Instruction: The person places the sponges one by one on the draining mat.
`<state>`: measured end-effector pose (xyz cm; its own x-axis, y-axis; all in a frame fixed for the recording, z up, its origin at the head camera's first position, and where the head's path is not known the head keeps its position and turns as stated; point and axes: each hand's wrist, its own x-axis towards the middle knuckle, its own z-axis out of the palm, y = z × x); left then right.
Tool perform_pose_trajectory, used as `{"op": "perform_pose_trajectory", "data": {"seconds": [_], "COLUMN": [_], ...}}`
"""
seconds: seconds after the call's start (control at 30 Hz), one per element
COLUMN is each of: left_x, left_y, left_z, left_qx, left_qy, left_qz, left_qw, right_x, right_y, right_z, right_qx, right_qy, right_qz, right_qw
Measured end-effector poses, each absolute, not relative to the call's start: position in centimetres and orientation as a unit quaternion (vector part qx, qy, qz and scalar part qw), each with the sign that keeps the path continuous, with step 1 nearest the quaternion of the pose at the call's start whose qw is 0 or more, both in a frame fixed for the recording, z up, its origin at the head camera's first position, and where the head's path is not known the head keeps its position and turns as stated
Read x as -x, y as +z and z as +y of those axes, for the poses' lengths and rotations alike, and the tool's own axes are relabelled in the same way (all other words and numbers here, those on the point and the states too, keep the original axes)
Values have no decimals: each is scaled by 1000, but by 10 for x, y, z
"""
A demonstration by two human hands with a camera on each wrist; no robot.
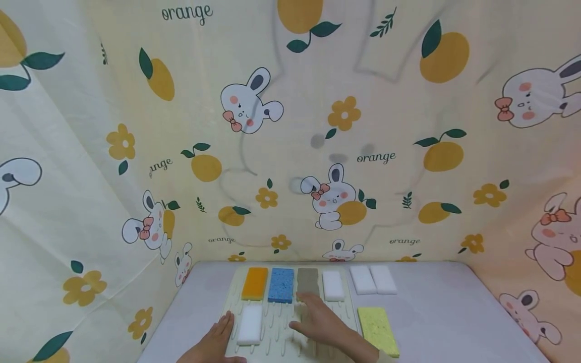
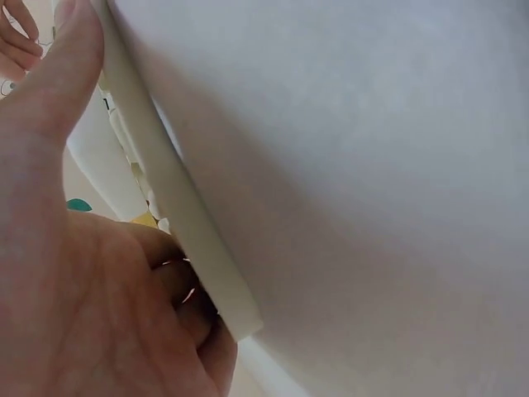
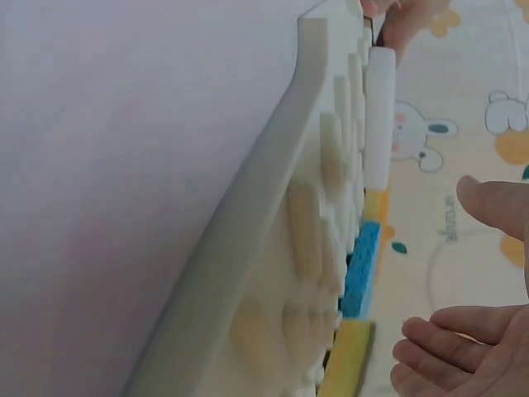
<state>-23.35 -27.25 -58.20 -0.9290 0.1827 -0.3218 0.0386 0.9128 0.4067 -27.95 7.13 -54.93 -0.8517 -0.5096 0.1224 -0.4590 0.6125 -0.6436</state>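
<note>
**Right hand (image 1: pixel 320 320) hovering open near gray sponge (image 1: pixel 308 280)**

I'm seeing the sponge lying just forward of it on the ribbed board (image 1: pixel 274 349), long axis pointing away; the left hand (image 1: pixel 212 340), farther off, is resting straight-fingered along the board's left edge.

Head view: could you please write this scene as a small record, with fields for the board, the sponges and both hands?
Board: cream pegged board on a pale table
Back row, left to right: orange sponge, blue sponge, gray-topped sponge, white sponge block
Front row: second white block, at left
Right of board: two white blocks side by side; yellow-green sponge closer to the camera
Left hand: left hand rests at the board's left edge
Right hand: right hand over the board, holding nothing
</note>
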Motion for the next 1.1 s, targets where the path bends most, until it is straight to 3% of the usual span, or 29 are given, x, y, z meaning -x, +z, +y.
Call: {"op": "perform_pose_trajectory", "data": {"seconds": [0.2, 0.73, 1.1], "left_x": [232, 227, 226], "left_y": [-580, -575, -575], "left_z": [-273, -267, -269], "left_qx": [-91, -64, -81], "left_qy": [181, 191, 184], "left_qz": [965, 965, 965], "left_qw": [168, 168, 168], "right_x": [277, 271, 272], "right_y": [-548, -545, -553], "right_z": [98, 169, 210], "right_qx": [274, 237, 191], "right_qy": [-347, -344, -335], "right_qz": [897, 908, 923], "right_qw": [13, -24, 7]}}
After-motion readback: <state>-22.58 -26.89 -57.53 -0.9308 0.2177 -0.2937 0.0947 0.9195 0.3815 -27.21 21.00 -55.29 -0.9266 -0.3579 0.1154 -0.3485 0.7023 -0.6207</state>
